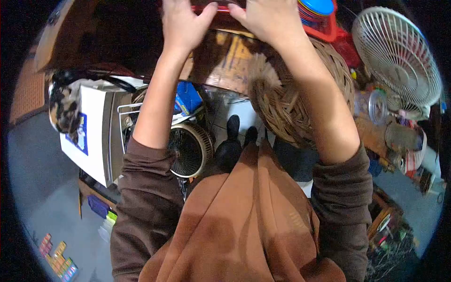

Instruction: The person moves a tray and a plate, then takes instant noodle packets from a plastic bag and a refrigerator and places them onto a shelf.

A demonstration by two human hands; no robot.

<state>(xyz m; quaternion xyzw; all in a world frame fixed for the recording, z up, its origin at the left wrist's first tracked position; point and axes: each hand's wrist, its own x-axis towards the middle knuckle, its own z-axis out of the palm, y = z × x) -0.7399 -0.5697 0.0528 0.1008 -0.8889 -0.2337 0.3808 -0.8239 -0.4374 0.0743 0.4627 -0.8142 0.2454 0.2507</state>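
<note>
At the top edge of the view, my left hand (180, 26) and my right hand (273, 22) reach forward side by side, thumbs pointing toward each other. Both thumbs rest against a red object (222, 9) with a straight rim; the fingers curl past the frame's edge, so most of the grip is hidden. Below the hands is a worn wooden surface (223, 58) with peeling patches. Beside my right forearm stands a woven wicker basket (282, 110) with a pale brush-like tuft (264, 70) at its rim.
A red basin (329, 33) with stacked blue plates (319, 6) sits at upper right, near a white fan (399, 56). At left stand a white box-like cabinet (89, 136) and a round fan (190, 150). Jars and cans crowd the right side.
</note>
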